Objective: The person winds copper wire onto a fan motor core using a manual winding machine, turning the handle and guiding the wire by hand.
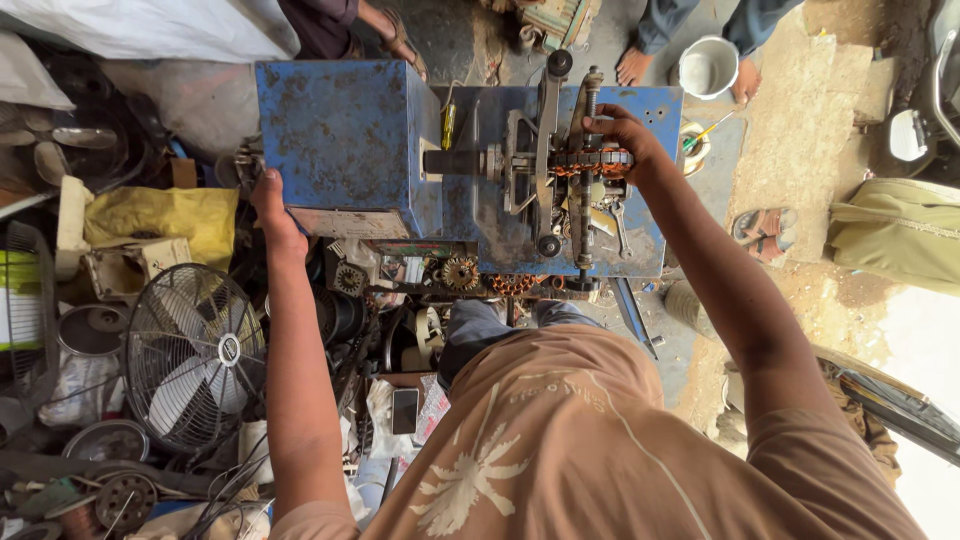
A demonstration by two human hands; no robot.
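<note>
A worn blue metal winding machine [350, 140] stands in front of me, with a shaft and frame on its right half. A stator with copper wire windings [590, 160] sits on that shaft. My right hand [622, 135] rests on top of the stator and grips it. My left hand [270, 205] is at the machine's left side, closed around a small crank handle [248, 160] that is mostly hidden. A yellow-handled screwdriver [449, 124] lies on the machine's top.
A table fan with a wire guard [195, 355] stands at lower left among metal parts and rotors. A phone [404, 410] lies below the machine. Other people's feet [632, 66] and a white bucket [708, 66] are beyond the machine. A sandal [762, 232] lies to the right.
</note>
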